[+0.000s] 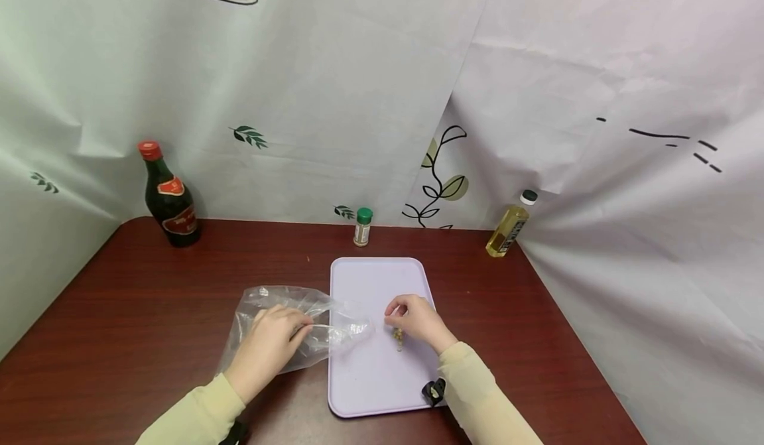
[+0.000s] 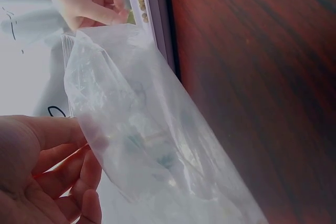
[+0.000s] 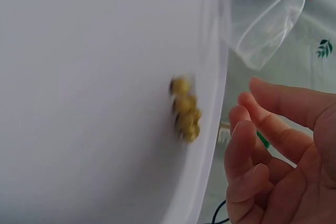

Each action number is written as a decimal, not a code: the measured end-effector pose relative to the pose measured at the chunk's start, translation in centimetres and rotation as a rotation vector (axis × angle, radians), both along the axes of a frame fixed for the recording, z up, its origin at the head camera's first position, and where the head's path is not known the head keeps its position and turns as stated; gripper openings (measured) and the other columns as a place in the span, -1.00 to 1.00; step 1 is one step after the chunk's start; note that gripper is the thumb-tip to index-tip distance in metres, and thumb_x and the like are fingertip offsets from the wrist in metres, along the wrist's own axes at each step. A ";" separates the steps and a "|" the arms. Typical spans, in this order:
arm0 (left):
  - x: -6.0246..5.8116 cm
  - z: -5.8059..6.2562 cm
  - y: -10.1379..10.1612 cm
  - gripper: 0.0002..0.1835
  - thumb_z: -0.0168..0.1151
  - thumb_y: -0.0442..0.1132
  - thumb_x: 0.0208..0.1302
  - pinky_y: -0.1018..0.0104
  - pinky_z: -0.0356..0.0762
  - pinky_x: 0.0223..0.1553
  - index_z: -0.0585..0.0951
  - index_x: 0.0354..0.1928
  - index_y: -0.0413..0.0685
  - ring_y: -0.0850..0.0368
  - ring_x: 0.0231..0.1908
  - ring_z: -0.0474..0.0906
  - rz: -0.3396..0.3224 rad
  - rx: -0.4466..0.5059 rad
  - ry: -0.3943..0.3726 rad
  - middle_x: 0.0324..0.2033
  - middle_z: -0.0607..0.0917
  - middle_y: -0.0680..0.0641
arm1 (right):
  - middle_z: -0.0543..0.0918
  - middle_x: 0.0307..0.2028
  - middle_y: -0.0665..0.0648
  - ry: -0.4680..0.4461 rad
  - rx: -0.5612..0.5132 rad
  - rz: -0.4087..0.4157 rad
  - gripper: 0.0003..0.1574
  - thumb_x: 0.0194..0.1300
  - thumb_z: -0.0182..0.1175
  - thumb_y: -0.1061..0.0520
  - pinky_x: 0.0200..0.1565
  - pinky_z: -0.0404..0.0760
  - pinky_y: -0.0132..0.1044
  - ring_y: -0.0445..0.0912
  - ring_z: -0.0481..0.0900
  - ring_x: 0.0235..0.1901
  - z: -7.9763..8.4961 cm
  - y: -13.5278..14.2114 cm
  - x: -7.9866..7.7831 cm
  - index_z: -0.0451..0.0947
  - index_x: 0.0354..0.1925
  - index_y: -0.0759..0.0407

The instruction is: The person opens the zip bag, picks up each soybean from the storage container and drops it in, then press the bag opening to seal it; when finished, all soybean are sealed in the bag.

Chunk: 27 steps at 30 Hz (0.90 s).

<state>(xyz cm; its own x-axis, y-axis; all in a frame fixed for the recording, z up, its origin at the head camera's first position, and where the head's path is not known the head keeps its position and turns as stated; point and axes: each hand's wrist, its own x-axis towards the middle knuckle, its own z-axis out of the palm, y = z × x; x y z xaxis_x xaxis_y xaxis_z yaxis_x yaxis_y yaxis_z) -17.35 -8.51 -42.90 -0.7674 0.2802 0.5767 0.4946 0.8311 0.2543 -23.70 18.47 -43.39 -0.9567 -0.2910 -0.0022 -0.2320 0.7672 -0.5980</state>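
A clear zip bag (image 1: pixel 322 352) lies across the left edge of a pale lilac board (image 1: pixel 370 392), its mouth toward the right. My left hand (image 1: pixel 268 342) pinches the bag's upper layer between thumb and fingers; the left wrist view shows the bag (image 2: pixel 142 108) hanging slack from that pinch. Small round yellow-brown pieces (image 1: pixel 398 335) sit in a little cluster on the board. Just above them is my right hand (image 1: pixel 418 319). Seen from the right wrist, its fingers curve loosely, thumb apart, holding nothing; the pieces (image 3: pixel 186 111) look blurred.
At the back left of the dark red table (image 1: pixel 286 253) stands a dark bottle with a red cap (image 1: pixel 172 199). A small green-capped jar (image 1: pixel 362 227) is behind the board. Toward the back right corner is a bottle of yellow liquid (image 1: pixel 509 229). White printed cloth (image 1: pixel 328 100) hangs behind.
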 end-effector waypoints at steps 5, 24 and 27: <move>0.0 0.0 0.0 -0.88 0.48 -0.32 -0.08 0.11 0.46 -0.29 0.71 -0.45 -0.03 0.10 -0.35 0.59 0.002 0.001 -0.012 -0.44 0.73 0.05 | 0.44 -0.63 -0.06 0.002 0.046 -0.009 -0.91 0.07 0.36 0.15 -0.55 0.37 -0.38 -0.23 0.38 -0.62 -0.3 1.0 -0.2 0.60 -0.48 0.08; 0.0 -0.2 -0.1 -0.87 0.48 -0.32 -0.09 0.11 0.46 -0.30 0.70 -0.45 -0.03 0.09 -0.34 0.60 0.000 0.010 -0.006 -0.44 0.73 0.05 | 0.43 -0.65 -0.05 -0.036 0.091 -0.056 -0.89 0.01 0.38 0.17 -0.55 0.34 -0.36 -0.20 0.36 -0.62 -0.9 1.9 -0.5 0.60 -0.51 0.09; 0.0 -0.2 -0.1 -0.87 0.48 -0.32 -0.08 0.11 0.46 -0.30 0.70 -0.45 -0.03 0.09 -0.34 0.60 0.000 0.009 -0.005 -0.44 0.73 0.05 | 0.42 -0.67 -0.05 -0.046 0.098 -0.059 -0.87 0.01 0.39 0.15 -0.56 0.33 -0.36 -0.20 0.36 -0.63 -1.0 2.0 -0.6 0.60 -0.53 0.08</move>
<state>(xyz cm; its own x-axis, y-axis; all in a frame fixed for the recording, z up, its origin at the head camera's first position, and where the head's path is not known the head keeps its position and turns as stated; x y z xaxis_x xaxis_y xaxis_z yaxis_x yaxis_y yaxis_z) -17.39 -8.65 -43.14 -0.7705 0.2746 0.5753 0.4929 0.8290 0.2644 -24.25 20.46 -44.36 -0.9705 -0.2300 -0.0726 -0.1582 0.8341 -0.5284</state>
